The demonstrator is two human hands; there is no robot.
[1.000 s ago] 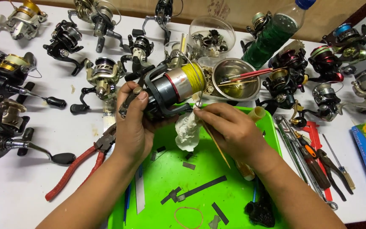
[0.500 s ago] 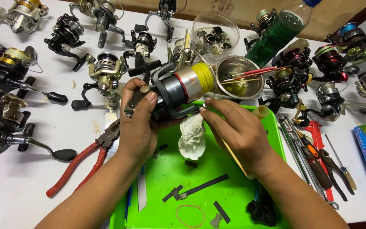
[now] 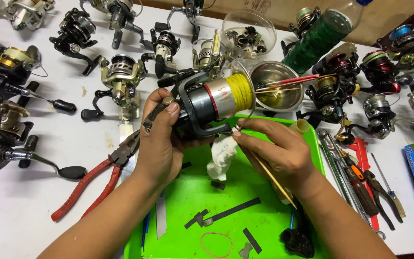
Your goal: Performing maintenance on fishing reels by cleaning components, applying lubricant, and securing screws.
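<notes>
Your left hand holds a big fishing reel up over the top edge of the green tray. Your fingers are curled tight around the dark body of the reel, and your thumb lies on its side. The reel has a silver spool with yellow line wound on it, and the spool points to the right.

Your right hand is just under the reel. Its fingertips are pressed together, pinching a white cloth against the bottom of the reel. The cloth hangs down over the tray. A thin wooden stick lies slanted under that same hand, tucked in your fingers.

On the tray lie some small black strips and a rubber band. Red pliers lie on the white table, just left of the tray. A metal bowl stands just behind the reel, with red sticks leaning in it. A green bottle lies behind the bowl. Many other fishing reels sit all around on the table, and more tools lie to the right of the tray
</notes>
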